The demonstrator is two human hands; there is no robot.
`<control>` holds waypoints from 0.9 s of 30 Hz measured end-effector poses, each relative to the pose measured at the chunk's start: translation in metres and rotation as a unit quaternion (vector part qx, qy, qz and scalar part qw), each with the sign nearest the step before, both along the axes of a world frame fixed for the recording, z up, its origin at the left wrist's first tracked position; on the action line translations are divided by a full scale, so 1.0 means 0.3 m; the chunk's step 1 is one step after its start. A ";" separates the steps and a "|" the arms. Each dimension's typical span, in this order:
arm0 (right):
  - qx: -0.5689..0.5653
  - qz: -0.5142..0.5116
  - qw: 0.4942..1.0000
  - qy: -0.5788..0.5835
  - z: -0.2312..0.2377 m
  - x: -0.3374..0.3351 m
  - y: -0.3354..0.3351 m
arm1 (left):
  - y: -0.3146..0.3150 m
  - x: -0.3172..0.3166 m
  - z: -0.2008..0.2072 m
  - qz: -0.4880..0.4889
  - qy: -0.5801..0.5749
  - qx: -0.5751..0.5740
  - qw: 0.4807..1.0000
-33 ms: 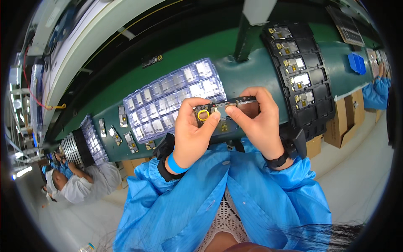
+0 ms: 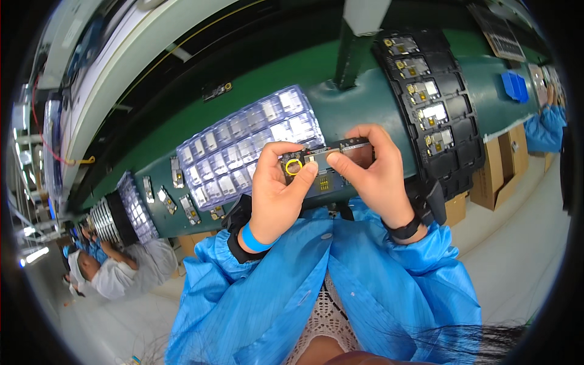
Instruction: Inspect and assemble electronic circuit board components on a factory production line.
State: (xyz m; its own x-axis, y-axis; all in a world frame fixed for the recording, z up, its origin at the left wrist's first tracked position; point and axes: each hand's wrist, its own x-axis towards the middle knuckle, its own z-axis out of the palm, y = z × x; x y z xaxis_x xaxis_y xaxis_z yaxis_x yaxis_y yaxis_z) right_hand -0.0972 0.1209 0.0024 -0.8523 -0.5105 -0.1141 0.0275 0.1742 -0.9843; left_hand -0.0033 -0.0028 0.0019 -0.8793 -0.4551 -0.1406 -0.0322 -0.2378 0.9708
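Both hands pinch a dark circuit board (image 2: 322,182) with a yellow ring at its left end and gold contacts lower down. My left hand (image 2: 275,193) grips its left side, thumb on top beside the ring. On the right side, my right hand (image 2: 380,182) presses with the thumb and curls its fingers round the far edge. Just beyond the left hand lies a clear blister tray (image 2: 210,155) with silvery parts in its pockets. To the right, a black tray (image 2: 420,149) carries several boards (image 2: 433,114) in its left column.
Several loose boards (image 2: 165,199) lie left of the clear tray, and another (image 2: 217,90) lies farther back. A post (image 2: 350,61) rises behind the hands. A blue bin (image 2: 514,87) and cardboard boxes (image 2: 486,182) are at right. Co-workers sit at left (image 2: 121,274) and far right.
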 end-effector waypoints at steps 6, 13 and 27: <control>-0.091 -0.079 0.989 -0.081 -0.048 -0.070 0.130 | 0.069 -0.091 -0.021 -0.044 -0.042 0.102 0.993; -0.028 -0.145 0.989 -0.028 -0.101 -0.073 0.245 | 0.207 -0.188 -0.082 -0.074 -0.039 0.007 0.996; 0.293 -0.271 0.915 -0.064 -0.696 -0.411 1.128 | 0.229 -0.273 -0.217 -0.225 -0.177 0.031 0.958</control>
State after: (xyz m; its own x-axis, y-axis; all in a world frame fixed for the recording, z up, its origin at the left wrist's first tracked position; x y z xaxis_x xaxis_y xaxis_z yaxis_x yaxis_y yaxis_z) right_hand -0.2205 0.4592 -0.2063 -0.9224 0.1641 -0.3496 0.3750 0.5969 -0.7093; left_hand -0.0851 0.0661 -0.0634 -0.8763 -0.0228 -0.4813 -0.4701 -0.1789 0.8643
